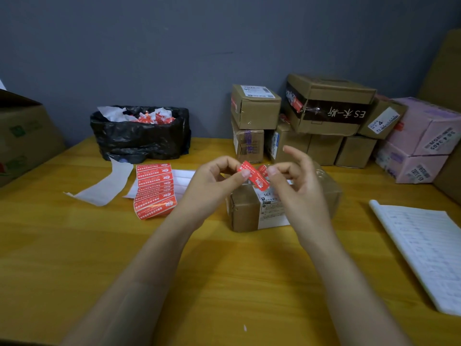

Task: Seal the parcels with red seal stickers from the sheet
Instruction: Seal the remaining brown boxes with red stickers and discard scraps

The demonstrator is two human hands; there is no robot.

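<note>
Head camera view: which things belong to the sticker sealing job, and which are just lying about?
In the job: red sticker, pinched by left hand and right hand; sticker sheet; nearest parcel; stacked parcels behind.
Lying about: black bin bag, notebook, paper strip, big carton at the left.

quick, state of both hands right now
left hand: pinching one end of the sticker
right hand: pinching the other end of the sticker, other fingers spread
</note>
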